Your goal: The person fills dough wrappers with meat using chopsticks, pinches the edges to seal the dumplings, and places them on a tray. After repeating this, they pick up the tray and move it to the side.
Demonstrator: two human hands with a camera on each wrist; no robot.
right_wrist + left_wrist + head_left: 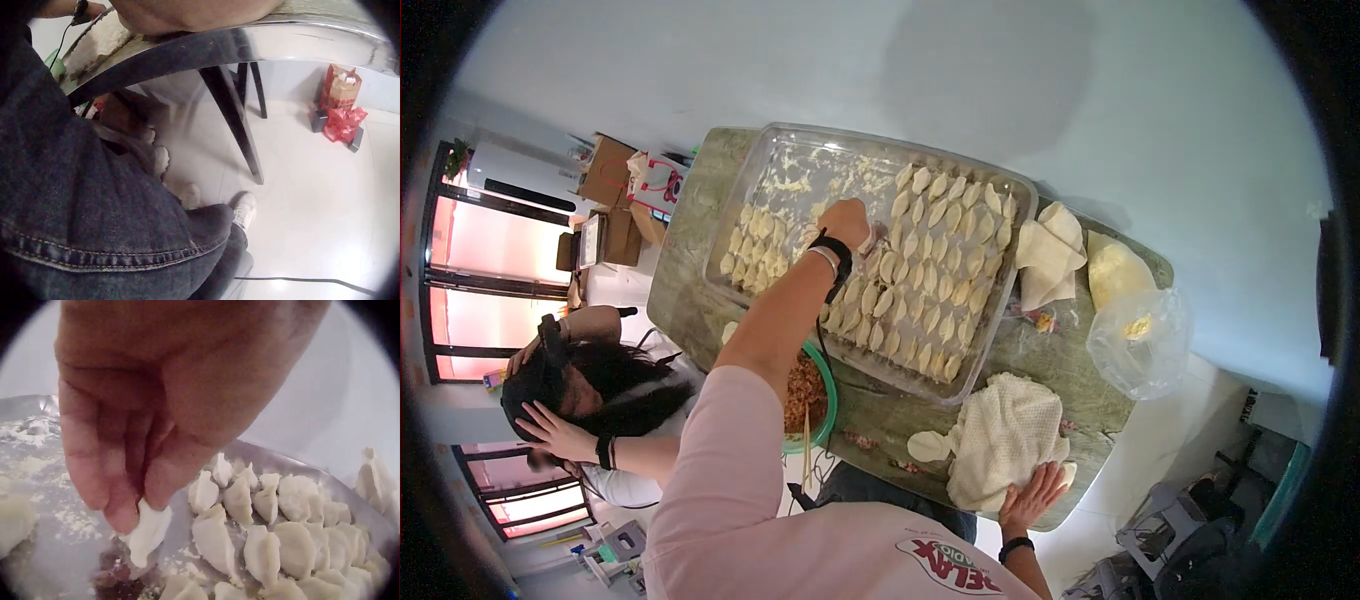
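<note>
Over the metal tray [880, 143], my left hand [845, 222] pinches a white dumpling [150, 532] between thumb and fingertips, low above the floured metal. Rows of dumplings [940, 250] fill the tray's right side, close beside that hand. A smaller group of dumplings [752, 245] lies at its left end. My right hand [1032, 495] rests with fingers spread at the table's front edge, touching a cream textured cloth [1005, 425]. Pale dough [1068, 474] shows beside its fingers. A flat round wrapper [928, 446] pokes out at the cloth's left.
A green bowl [830, 400] of meat filling with chopsticks [807, 450] is below my left forearm. A folded cloth [1050, 250] and a plastic bag of flour [1115, 270] lie right of the tray. Another person [590, 400] is at the left, hands at their head.
</note>
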